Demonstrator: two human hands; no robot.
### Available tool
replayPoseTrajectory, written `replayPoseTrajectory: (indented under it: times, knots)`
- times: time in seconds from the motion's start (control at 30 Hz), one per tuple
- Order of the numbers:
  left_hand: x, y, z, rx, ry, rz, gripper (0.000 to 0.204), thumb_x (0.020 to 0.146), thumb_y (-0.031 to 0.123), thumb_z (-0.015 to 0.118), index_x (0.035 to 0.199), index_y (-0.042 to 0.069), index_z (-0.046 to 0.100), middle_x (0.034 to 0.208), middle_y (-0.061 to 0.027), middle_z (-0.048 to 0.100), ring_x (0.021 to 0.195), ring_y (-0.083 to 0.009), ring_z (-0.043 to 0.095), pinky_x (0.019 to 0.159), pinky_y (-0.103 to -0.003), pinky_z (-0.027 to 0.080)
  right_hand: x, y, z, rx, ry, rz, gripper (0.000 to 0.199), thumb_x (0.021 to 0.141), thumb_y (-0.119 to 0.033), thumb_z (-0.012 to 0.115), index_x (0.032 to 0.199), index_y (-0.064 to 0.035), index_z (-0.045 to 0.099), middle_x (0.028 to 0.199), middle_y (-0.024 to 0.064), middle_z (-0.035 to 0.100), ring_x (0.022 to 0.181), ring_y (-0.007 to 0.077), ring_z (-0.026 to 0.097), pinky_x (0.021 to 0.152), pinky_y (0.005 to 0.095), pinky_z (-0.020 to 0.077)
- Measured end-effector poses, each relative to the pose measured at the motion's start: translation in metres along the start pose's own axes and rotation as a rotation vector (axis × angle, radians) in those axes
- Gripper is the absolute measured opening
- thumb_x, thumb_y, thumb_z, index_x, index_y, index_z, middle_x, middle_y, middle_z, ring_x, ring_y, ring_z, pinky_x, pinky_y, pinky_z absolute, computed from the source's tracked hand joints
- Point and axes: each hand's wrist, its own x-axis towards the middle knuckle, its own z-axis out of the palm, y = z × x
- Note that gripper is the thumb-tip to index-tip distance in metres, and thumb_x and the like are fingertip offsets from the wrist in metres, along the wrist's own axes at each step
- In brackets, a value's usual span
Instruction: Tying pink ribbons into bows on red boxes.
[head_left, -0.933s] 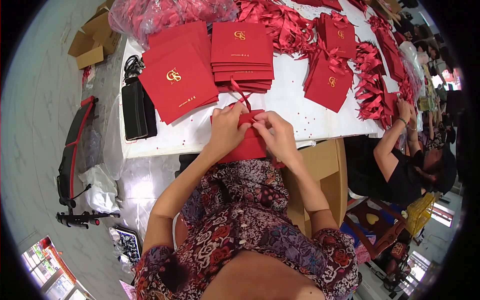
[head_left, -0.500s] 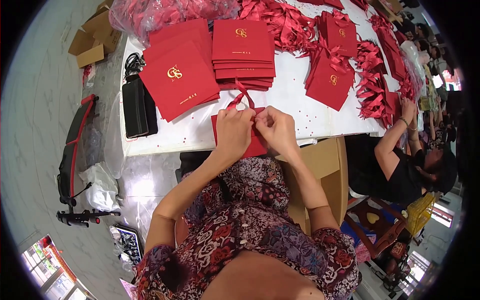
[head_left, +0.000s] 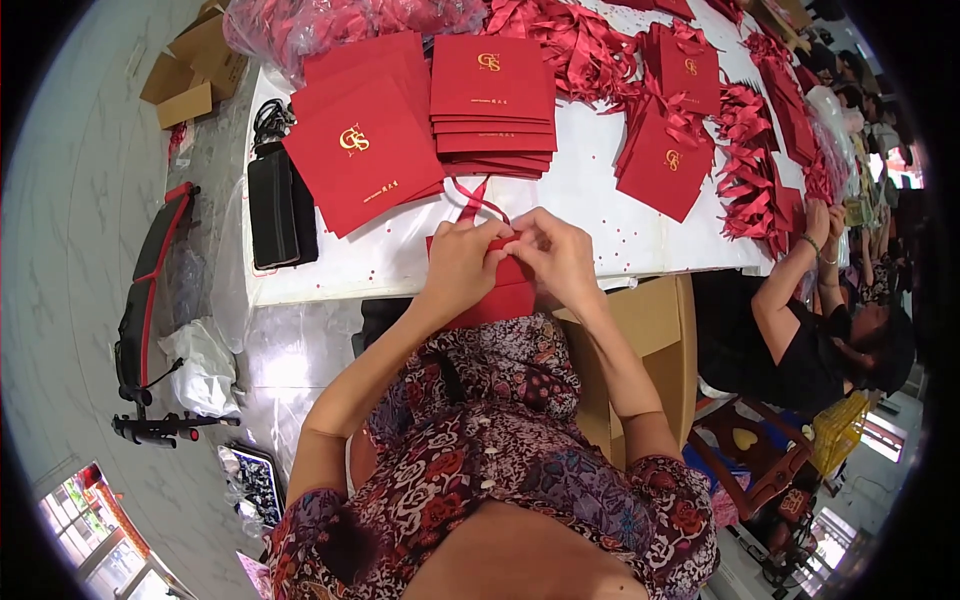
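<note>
My left hand (head_left: 463, 265) and my right hand (head_left: 556, 258) meet at the top edge of a flat red paper bag (head_left: 500, 297) that hangs over the near edge of the white table (head_left: 400, 262). Both hands pinch the bag's rim where a red ribbon handle (head_left: 478, 203) loops up onto the table. The fingers hide the bag's upper edge. Just beyond lie stacks of flat red bags with gold emblems (head_left: 372, 152), (head_left: 495, 102).
More red bags with ribbon handles (head_left: 666, 160) and heaps of red ribbon (head_left: 590, 55) cover the table's far and right side. A black pouch (head_left: 282, 207) lies at the left edge. A cardboard box (head_left: 650, 330) stands right of my lap. Another person (head_left: 800, 330) works at the right.
The bag has slid farther up onto the table edge and my hands have closed in together on its rim. The ribbon loop now lies flatter on the table.
</note>
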Motion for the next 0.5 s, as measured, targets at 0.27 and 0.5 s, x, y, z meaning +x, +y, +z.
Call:
replayPoseTrajectory:
  times: [0.27, 0.5]
  knots:
    - [0.001, 0.007, -0.015, 0.063, -0.087, 0.136, 0.022, 0.076, 0.006, 0.071, 0.096, 0.011, 0.063, 0.082, -0.0067, 0.061, 0.08, -0.0271, 0.06, 0.077, -0.039, 0.039, 0.024, 0.037, -0.028, 0.047, -0.405, 0.036, 0.025, 0.088, -0.023, 0.072, 0.089, 0.0015, 0.073, 0.076, 0.0071, 0.063, 0.065, 0.0126, 0.054, 0.061, 0.0309, 0.0453]
    - [0.008, 0.008, -0.012, 0.199, 0.007, 0.316, 0.017, 0.077, 0.011, 0.072, 0.089, 0.013, 0.061, 0.083, -0.0037, 0.059, 0.081, -0.0224, 0.058, 0.081, -0.038, 0.037, 0.042, 0.029, -0.024, 0.135, -0.572, 0.217, 0.016, 0.09, -0.012, 0.063, 0.087, 0.0028, 0.07, 0.068, 0.0002, 0.06, 0.063, 0.0067, 0.053, 0.059, 0.025, 0.0442]
